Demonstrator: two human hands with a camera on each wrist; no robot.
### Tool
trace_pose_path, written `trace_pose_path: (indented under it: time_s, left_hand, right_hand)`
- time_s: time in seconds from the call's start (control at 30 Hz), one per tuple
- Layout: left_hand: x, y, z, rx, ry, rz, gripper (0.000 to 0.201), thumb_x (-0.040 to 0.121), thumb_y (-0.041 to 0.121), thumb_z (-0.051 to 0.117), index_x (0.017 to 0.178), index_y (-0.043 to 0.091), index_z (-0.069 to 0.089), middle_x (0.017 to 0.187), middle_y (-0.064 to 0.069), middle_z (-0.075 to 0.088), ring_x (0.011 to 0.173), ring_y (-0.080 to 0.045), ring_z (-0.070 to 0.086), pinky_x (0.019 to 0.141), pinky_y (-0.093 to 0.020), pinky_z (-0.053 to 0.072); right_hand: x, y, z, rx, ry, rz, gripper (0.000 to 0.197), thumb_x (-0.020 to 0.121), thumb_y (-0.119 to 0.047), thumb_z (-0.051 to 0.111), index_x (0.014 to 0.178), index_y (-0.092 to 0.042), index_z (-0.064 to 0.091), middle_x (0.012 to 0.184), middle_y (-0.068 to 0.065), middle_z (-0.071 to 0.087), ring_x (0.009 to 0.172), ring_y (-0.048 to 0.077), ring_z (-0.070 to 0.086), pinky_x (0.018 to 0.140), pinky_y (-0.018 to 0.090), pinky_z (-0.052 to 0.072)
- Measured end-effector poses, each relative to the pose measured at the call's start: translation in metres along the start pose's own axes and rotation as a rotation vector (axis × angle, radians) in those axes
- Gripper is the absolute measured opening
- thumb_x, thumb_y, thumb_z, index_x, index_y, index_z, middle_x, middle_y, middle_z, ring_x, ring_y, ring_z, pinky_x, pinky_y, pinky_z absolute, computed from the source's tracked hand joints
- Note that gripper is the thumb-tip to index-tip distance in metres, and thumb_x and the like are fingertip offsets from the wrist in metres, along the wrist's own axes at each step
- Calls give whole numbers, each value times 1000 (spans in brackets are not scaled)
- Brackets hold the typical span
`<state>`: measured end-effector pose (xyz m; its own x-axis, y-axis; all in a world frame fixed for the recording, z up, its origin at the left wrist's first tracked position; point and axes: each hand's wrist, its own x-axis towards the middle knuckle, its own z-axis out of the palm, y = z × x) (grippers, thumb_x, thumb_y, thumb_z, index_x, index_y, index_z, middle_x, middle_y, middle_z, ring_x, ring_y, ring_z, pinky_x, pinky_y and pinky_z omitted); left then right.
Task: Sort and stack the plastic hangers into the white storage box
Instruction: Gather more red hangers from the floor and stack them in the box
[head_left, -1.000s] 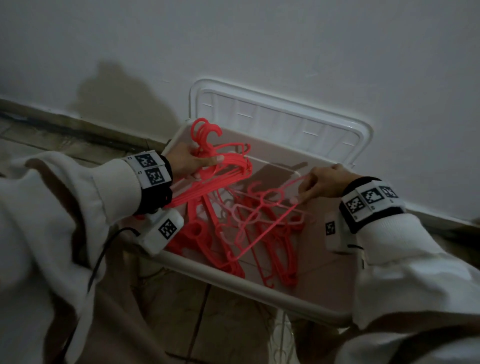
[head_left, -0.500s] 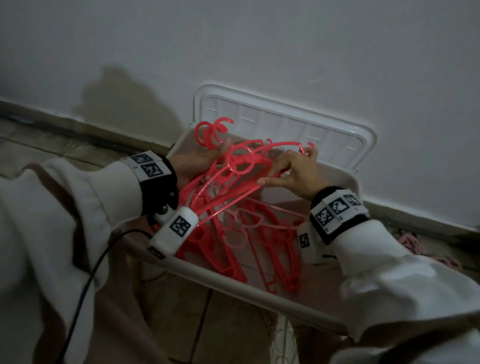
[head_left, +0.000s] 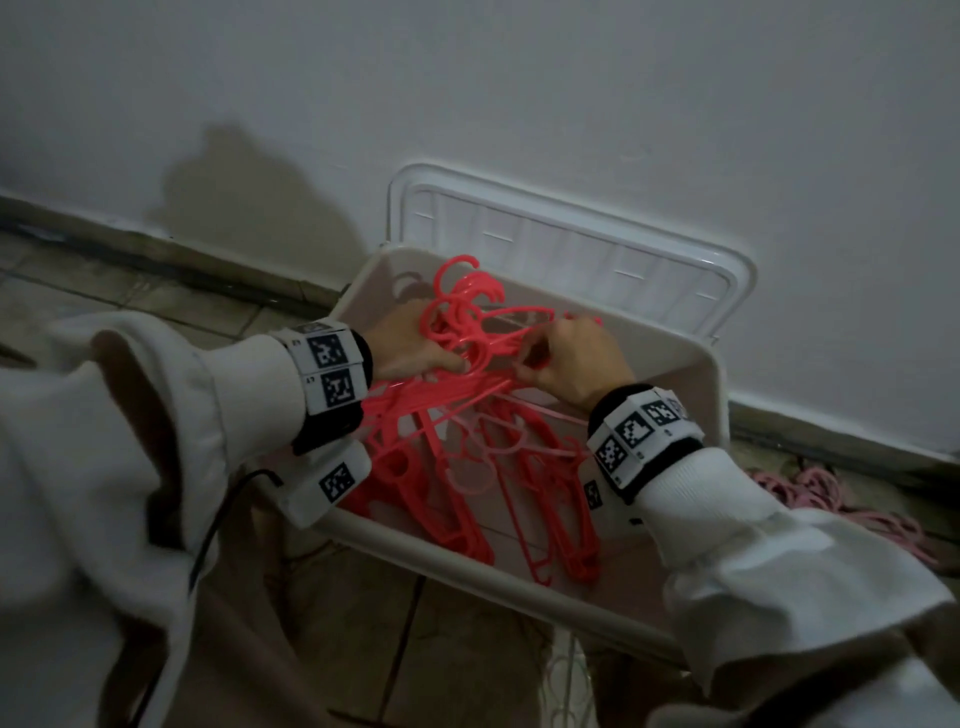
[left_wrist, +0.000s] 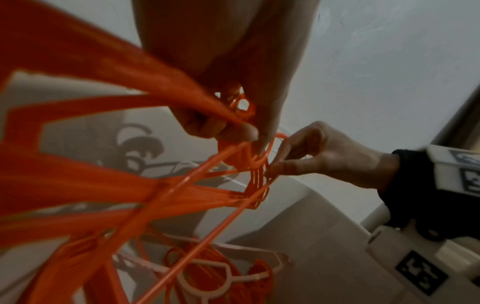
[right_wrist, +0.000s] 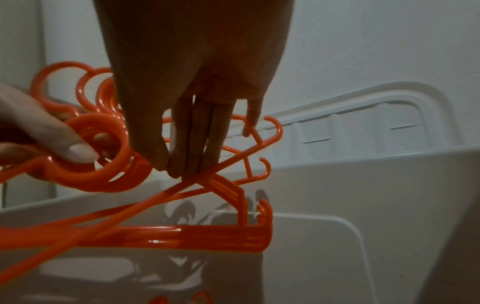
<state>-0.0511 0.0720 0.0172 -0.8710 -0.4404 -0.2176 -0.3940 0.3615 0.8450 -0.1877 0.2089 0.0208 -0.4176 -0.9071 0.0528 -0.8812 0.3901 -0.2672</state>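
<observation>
Loose red hangers (head_left: 524, 499) and a pale pink hanger (head_left: 483, 457) lie in the white storage box (head_left: 519, 582). Above them, the left hand (head_left: 410, 348) grips a bunch of red hangers (head_left: 467, 332) near the hooks, thumb pressed on top. The right hand (head_left: 576, 364) pinches one of its bars with fingers pressed together. Behind, the lid (head_left: 571, 249) leans on the wall.

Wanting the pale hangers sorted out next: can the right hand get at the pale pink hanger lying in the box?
Probably not yet: the right hand is pinching the red hanger bundle, and red hangers cross over the pale pink hanger in the white storage box.
</observation>
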Motion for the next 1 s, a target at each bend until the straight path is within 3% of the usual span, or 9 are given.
trace_pose_path:
  time_s: [0.17, 0.27, 0.37, 0.47, 0.57, 0.63, 0.73, 0.83, 1.0]
  left_hand:
    - [3, 2, 1, 38, 80, 41, 22, 75, -1, 69, 96, 0, 65, 66, -7, 59, 44, -4, 49, 45, -14, 42]
    - [2, 3, -4, 175, 58, 68, 8, 75, 2, 66, 82, 0, 64, 66, -6, 59, 53, -7, 51, 59, -25, 41]
    - [0, 2, -7, 312, 46, 56, 17, 76, 13, 66, 82, -3, 65, 72, -8, 61, 63, -15, 53, 67, -29, 41]
    - [-4, 5, -5, 371, 14, 128, 38, 66, 37, 63, 85, 5, 67, 86, -10, 67, 81, -21, 61, 78, -31, 46]
    - [-6, 12, 3, 349, -17, 154, 19, 73, 26, 72, 81, 10, 67, 80, -5, 69, 75, -16, 61, 69, -26, 43]
    - [-6, 12, 6, 354, -29, 150, 22, 72, 33, 73, 85, 16, 68, 81, 1, 71, 77, -14, 64, 73, -30, 49]
    - [-5, 9, 8, 404, -48, 110, 37, 70, 49, 69, 95, 22, 68, 89, 1, 71, 84, -14, 65, 80, -33, 51]
    - [-2, 9, 3, 515, -73, 76, 65, 61, 74, 50, 100, 25, 65, 95, 3, 69, 88, -16, 64, 86, -36, 50]
    - [-6, 11, 3, 451, -195, 56, 46, 79, 38, 70, 118, 16, 61, 112, 1, 65, 103, -16, 59, 88, -23, 42]
  right_hand:
    - [3, -1, -4, -4, -131, 9, 22, 79, -35, 66, 92, -19, 73, 91, 5, 72, 90, 25, 65, 91, 36, 46]
    - [6, -2, -10, 154, -126, 28, 16, 80, -25, 67, 85, -11, 71, 83, 7, 69, 75, 18, 59, 74, 24, 45]
    - [5, -2, -15, 102, 5, 33, 13, 75, -26, 68, 73, -15, 61, 78, 6, 64, 77, 24, 61, 69, 31, 48]
    - [1, -5, -8, 4, 40, -6, 52, 66, -35, 76, 108, -15, 52, 112, 7, 50, 103, 26, 51, 83, 38, 46]
    - [-2, -7, 1, -134, -188, 6, 94, 70, -40, 74, 144, -15, 22, 146, 10, 26, 134, 24, 27, 112, 49, 19]
    - [-2, -10, 1, -171, -266, -10, 77, 80, -34, 64, 143, -15, 24, 141, 9, 41, 132, 24, 37, 114, 47, 13]
    - [-3, -11, -1, -119, -277, -30, 59, 87, -30, 56, 141, -23, 32, 128, 9, 56, 117, 27, 53, 93, 33, 38]
    - [-8, -15, -6, -64, -221, -6, 50, 90, -22, 51, 138, -26, 36, 127, 8, 57, 116, 27, 53, 81, 30, 33]
    - [-9, -14, -7, 44, -202, -8, 43, 89, -16, 51, 131, -23, 46, 122, 10, 61, 114, 27, 54, 75, 27, 27]
